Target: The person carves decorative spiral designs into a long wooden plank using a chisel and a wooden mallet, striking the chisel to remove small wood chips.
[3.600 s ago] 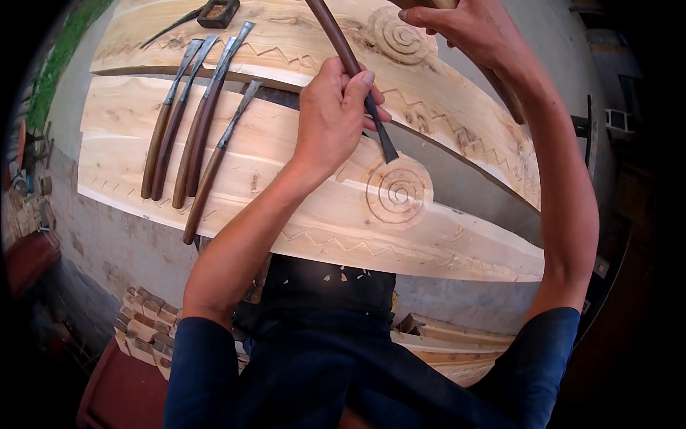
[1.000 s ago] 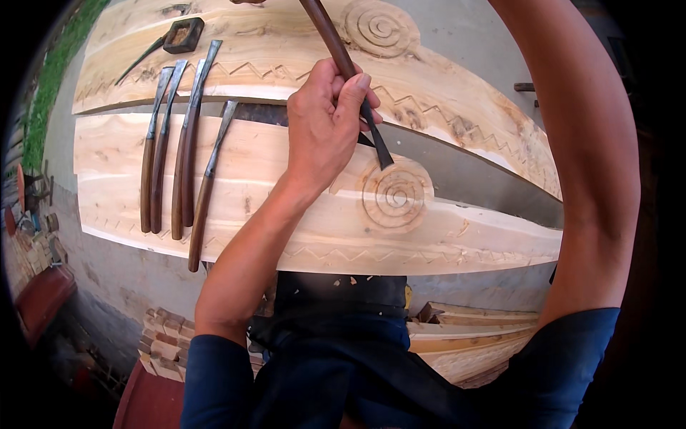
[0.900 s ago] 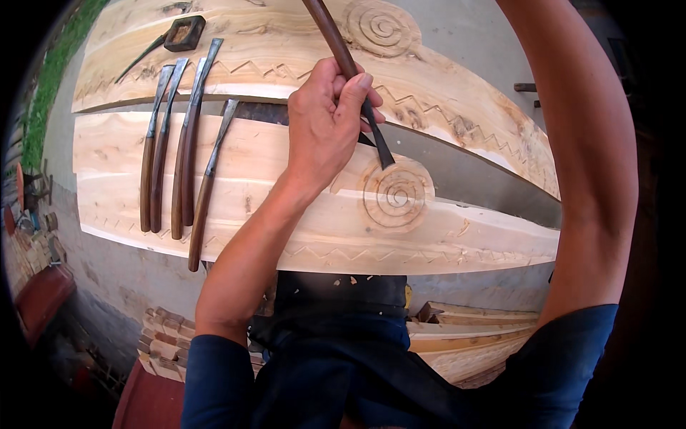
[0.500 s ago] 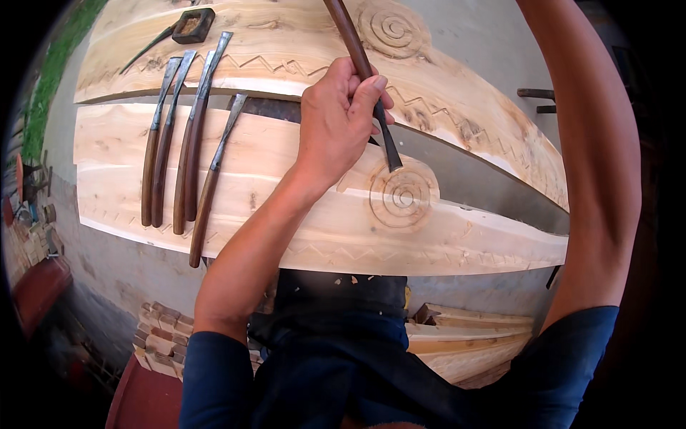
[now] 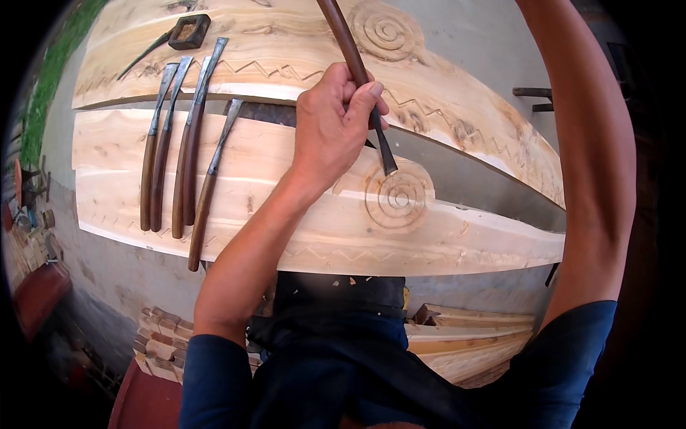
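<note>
My left hand is closed around a wooden-handled chisel, low on its shaft. The tool leans, its handle running up out of the top of the view. Its dark metal blade points down at the upper rim of a carved spiral on the near wooden plank; whether the edge touches the wood I cannot tell. My right forearm reaches up along the right side, and my right hand is beyond the top edge. Several more chisels lie side by side on the plank's left part, blades away from me.
A second carved plank lies behind, with a zigzag line and a spiral; a gap separates the two. On it sit a small dark square box and a thin dark stick. Wood blocks are stacked at lower left.
The view has shifted slightly, so the planks appear a little lower and further left. My left hand keeps its grip, and the chisel tip stays by the spiral's upper rim.
</note>
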A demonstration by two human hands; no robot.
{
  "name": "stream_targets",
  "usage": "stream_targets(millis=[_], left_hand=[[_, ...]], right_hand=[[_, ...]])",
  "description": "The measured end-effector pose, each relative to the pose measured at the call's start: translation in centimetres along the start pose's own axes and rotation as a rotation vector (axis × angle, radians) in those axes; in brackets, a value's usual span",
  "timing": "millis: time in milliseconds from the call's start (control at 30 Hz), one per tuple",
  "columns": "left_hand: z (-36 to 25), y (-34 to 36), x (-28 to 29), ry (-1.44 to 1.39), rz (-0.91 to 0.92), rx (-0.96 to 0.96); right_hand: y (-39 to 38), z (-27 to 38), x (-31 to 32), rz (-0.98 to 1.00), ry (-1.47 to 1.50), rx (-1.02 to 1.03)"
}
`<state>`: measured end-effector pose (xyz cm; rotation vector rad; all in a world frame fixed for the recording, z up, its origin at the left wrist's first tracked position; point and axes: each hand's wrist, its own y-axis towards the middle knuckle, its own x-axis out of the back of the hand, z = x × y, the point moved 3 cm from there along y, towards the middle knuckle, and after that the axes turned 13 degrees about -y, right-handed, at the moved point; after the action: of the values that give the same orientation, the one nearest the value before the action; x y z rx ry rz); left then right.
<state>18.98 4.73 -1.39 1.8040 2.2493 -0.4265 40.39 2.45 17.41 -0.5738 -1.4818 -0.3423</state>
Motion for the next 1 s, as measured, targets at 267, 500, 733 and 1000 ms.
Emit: stream_targets(millis=[267, 500, 733, 1000], left_hand=[[-0.3, 0.0, -0.3, 0.013, 0.011, 0.011], [-0.5, -0.1, -0.4, 0.028, -0.023, 0.038], [-0.5, -0.4, -0.8, 0.074, 0.028, 0.000], [-3.8, 0.3, -3.0, -0.167, 0.107, -0.036]], right_hand=[[0.3, -1.9, -1.0, -0.115, -0.041, 0.035], [-1.2, -2.0, -1.3, -0.160, 0.171, -0.028], [-3.1, -2.2, -2.2, -0.232, -0.164, 0.151], [-9.8, -5.4, -2.9, -0.290, 0.401, -0.137]])
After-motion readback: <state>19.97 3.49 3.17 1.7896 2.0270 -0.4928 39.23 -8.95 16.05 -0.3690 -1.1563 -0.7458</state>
